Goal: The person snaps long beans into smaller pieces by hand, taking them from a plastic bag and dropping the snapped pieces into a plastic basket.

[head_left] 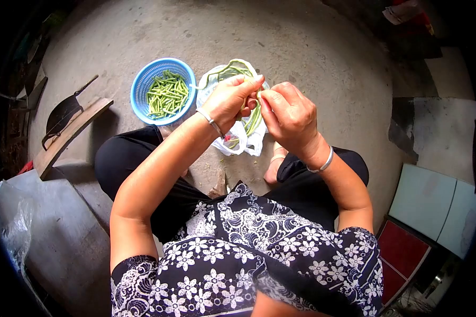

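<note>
My left hand (231, 101) and my right hand (292, 112) are raised close together over a white plastic bag (240, 143). Both are closed, fingertips pinched on a thin long green bean (258, 96), mostly hidden by the fingers. Long uncut beans (237, 67) lie curled in the opened bag, partly behind my hands. Left of the bag stands a round blue plastic basket (138, 89) with short bean pieces (167, 95) in it.
The concrete floor (322, 68) surrounds the basket and bag. To the left, a dark cleaver-like blade (63, 113) rests by a wooden board (74, 132). A foot (274, 170) is near the bag. Pale panels (423, 195) are at the right.
</note>
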`<state>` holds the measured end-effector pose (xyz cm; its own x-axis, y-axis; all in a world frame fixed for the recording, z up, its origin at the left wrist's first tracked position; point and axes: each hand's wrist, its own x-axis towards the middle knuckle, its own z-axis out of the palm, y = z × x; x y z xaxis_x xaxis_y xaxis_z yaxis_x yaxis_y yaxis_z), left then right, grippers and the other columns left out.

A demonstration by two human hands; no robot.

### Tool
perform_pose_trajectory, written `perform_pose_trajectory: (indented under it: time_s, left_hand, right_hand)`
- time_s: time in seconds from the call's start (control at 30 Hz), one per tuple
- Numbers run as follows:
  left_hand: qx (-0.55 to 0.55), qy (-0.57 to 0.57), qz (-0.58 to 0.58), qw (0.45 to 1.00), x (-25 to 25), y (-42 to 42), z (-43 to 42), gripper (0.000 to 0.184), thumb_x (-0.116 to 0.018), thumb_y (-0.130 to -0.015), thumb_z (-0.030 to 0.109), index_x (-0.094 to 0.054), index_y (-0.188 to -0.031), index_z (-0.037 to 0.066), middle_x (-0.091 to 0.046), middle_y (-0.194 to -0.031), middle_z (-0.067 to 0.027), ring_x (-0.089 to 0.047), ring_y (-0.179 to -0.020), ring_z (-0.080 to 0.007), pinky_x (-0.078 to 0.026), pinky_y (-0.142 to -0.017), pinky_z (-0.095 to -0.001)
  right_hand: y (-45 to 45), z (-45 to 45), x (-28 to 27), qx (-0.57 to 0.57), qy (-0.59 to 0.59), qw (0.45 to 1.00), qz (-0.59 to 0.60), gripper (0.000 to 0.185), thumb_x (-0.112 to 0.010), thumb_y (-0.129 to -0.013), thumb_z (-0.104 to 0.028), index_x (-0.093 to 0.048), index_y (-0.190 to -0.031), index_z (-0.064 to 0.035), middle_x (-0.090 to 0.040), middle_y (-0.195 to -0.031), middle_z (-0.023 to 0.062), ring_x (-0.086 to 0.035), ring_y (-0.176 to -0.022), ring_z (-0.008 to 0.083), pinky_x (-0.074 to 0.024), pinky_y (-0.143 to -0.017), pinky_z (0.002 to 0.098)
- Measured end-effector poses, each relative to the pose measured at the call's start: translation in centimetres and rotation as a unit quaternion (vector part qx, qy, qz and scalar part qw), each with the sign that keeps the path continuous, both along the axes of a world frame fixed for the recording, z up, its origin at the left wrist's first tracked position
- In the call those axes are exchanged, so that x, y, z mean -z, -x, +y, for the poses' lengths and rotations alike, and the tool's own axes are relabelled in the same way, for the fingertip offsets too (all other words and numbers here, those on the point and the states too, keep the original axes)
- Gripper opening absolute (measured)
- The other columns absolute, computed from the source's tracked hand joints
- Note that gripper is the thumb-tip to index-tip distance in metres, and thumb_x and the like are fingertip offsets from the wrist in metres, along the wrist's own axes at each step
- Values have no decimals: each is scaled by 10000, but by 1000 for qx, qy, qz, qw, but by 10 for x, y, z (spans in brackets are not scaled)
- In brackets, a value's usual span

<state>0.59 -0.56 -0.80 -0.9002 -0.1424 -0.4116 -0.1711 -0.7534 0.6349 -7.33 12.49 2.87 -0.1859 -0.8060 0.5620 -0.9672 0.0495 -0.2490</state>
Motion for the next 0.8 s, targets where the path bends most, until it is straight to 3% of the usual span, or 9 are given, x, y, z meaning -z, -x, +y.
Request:
perform_pose_trajectory:
  time_s: [0.07,0.27,0.37,0.47,0.57,0.6,0.67,0.77,0.8]
  left_hand:
    - [-6,18,-15,1000,2,0,2,216,-601,-861,257,-513,-751,93,-468,-616,41,-425,-488,-34,-299,-396,-169]
    - [-5,66,-13,998,5,0,6,239,-616,-849,286,-508,-765,90,-464,-587,34,-406,-465,-40,-287,-396,-181]
    - [26,79,-4,996,-1,-1,5,230,-614,-850,281,-511,-774,90,-460,-585,36,-401,-465,-36,-288,-398,-180]
    - [65,62,-4,996,-7,-4,4,172,-575,-879,259,-523,-829,103,-493,-667,38,-405,-491,-24,-298,-416,-159]
    - [103,74,-5,992,-13,-7,6,149,-558,-891,258,-532,-860,115,-527,-732,48,-414,-520,-1,-306,-427,-141]
    - [116,80,-3,990,-15,-8,5,147,-559,-890,259,-535,-862,116,-528,-735,52,-413,-522,4,-308,-428,-138]
    - [147,97,-6,984,-16,-8,6,144,-562,-888,260,-558,-883,116,-528,-732,73,-407,-526,21,-312,-440,-126]
    - [252,118,45,960,-18,-10,4,171,-566,-885,252,-586,-961,100,-524,-715,82,-408,-542,10,-300,-468,-138]
    - [274,113,66,953,-16,-10,5,189,-555,-890,240,-585,-1005,92,-535,-728,68,-410,-553,4,-301,-477,-150]
  right_hand:
    - [-1,0,-1,-6,-10,1000,0,147,-645,-667,3,-582,-799,-19,-551,-718,92,-575,-621,243,-477,-534,315]
    - [0,3,0,-20,-54,997,58,101,-600,-690,-55,-515,-738,-29,-504,-714,92,-555,-623,244,-472,-542,335]
    - [4,1,1,-30,-23,999,9,78,-582,-724,-72,-516,-743,-35,-497,-709,97,-555,-616,247,-472,-547,339]
    - [27,7,-2,81,-22,996,-16,81,-574,-780,-102,-535,-770,-33,-513,-715,120,-562,-626,251,-469,-545,328]
    - [72,15,17,209,-19,963,-167,194,-546,-861,-213,-570,-845,-21,-547,-717,97,-563,-623,185,-440,-500,267]
    - [79,14,20,210,-73,914,-340,234,-525,-877,-243,-577,-867,-16,-555,-721,81,-548,-613,158,-423,-489,247]
    - [90,16,23,189,-165,719,-648,317,-483,-911,-304,-589,-910,-5,-573,-728,48,-518,-593,104,-388,-469,207]
    - [71,6,21,-5,-82,532,-843,326,-458,-931,-297,-592,-912,0,-564,-710,2,-444,-552,52,-377,-469,170]
    - [69,4,23,-13,-50,524,-850,310,-459,-931,-282,-591,-921,-1,-558,-708,0,-432,-544,53,-368,-464,173]
